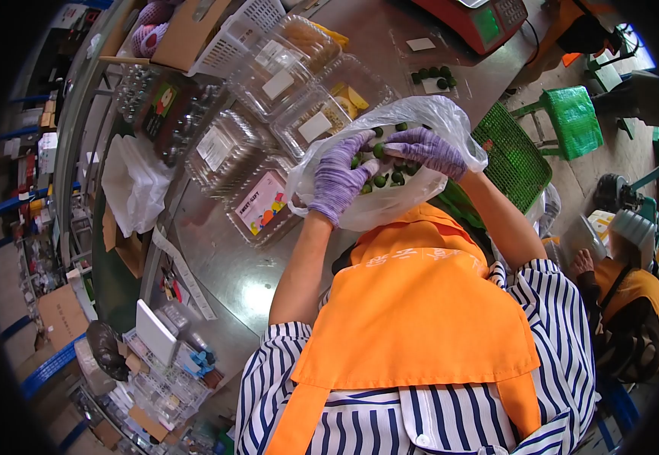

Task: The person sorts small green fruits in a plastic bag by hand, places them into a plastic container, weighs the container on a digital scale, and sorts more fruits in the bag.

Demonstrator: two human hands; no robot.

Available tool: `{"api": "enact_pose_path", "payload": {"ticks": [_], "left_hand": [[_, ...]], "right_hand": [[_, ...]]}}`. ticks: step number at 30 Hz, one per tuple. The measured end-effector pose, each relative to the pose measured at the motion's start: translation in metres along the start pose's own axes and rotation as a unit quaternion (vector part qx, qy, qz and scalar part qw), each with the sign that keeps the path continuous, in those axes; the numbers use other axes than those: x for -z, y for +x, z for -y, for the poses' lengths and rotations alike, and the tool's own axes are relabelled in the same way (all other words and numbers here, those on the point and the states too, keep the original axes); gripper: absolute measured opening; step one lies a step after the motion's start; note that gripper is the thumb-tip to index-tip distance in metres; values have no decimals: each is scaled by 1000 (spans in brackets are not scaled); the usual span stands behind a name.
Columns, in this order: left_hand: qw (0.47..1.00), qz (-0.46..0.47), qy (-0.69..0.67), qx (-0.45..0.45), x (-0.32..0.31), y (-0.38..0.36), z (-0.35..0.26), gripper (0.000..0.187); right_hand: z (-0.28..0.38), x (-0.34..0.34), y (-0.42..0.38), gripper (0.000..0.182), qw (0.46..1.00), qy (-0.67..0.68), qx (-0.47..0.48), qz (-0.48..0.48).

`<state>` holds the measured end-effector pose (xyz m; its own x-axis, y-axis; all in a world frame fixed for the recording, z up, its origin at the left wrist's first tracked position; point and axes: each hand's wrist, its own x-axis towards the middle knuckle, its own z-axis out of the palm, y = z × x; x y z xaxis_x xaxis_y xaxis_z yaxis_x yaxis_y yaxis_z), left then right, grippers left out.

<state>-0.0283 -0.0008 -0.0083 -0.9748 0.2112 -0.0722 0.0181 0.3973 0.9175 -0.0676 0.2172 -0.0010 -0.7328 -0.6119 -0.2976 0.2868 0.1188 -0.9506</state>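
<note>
A clear plastic bag point(451, 121) lies open in front of my apron, with several small round dark green fruits point(397, 177) inside. Both hands wear purple knitted gloves and reach into it. My left hand point(341, 178) curls around a small green fruit point(356, 161), which shows between thumb and fingers. From the other side, my right hand point(429, 149) has its fingers pressed together, the tips against another green fruit point(379, 149). Its thumb is partly hidden.
Clear clamshell boxes point(219, 152) stand stacked at left, one with a pink label point(262, 201). Beyond the bag sit an open box of green fruits point(433, 76) and a red scale point(481, 23). A green basket point(508, 155) is at right, near a person in orange point(633, 296).
</note>
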Motion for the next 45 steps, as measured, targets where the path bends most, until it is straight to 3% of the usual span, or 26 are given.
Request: {"api": "enact_pose_path", "payload": {"ticks": [4, 7, 8, 9, 11, 12, 14, 16, 20, 25, 28, 33, 36, 37, 39, 41, 43, 45], "left_hand": [[999, 16, -33, -4, -2, -1, -5, 38], [977, 21, -176, 118, -2, -4, -17, 37], [971, 21, -204, 123, -1, -3, -17, 36], [964, 22, -232, 128, 0, -3, -15, 34], [951, 26, -268, 152, 3, -4, -16, 31], [945, 29, -276, 172, 7, -4, -18, 29], [924, 43, -317, 211, 15, -6, -25, 26], [889, 65, -379, 249, 21, -6, -31, 24], [890, 89, -364, 260, 17, -2, -23, 24], [903, 48, -339, 258, 10, -6, -28, 26], [889, -29, -348, 297, 7, -6, -19, 27], [916, -6, -286, 280, 10, -4, -18, 27], [931, -16, -248, 266, 9, 1, -19, 30], [936, -23, -237, 260, 9, 3, -19, 32], [947, -50, -240, 209, 9, 6, -18, 48], [948, -89, -246, 181, 11, 6, -25, 56], [953, -98, -240, 155, 14, 6, -20, 62], [955, -102, -238, 142, 15, 8, -21, 63]], "right_hand": [[1, -2, 4, 42, 998, -13, -65, -3], [18, 2, 0, 49, 994, -15, -107, -30], [17, 4, 0, 49, 994, -19, -97, -47], [11, 9, 2, 48, 985, -126, -33, -114], [-1, 18, 8, 44, 908, -330, 95, -241], [26, 12, -2, 38, 976, -102, -81, -174], [-6, 23, 10, 34, 975, -82, -8, -208], [21, 18, 1, 28, 981, -108, 48, -154], [50, 0, -6, 39, 993, -87, 81, -5], [23, -1, 5, 40, 999, -9, 46, 28], [24, 0, 2, 40, 999, 24, 35, 26], [16, 1, 5, 42, 998, 29, 45, 28], [27, 3, -2, 37, 988, -137, -57, 51], [23, 5, -2, 36, 958, -286, -22, 1], [-2, 21, 2, 35, 823, -558, 49, -97], [-44, 52, 14, 32, 918, -338, -4, -210], [-49, 66, 22, 36, 789, -556, 63, -254], [-44, 65, 26, 25, 776, -549, 99, -295]]}}
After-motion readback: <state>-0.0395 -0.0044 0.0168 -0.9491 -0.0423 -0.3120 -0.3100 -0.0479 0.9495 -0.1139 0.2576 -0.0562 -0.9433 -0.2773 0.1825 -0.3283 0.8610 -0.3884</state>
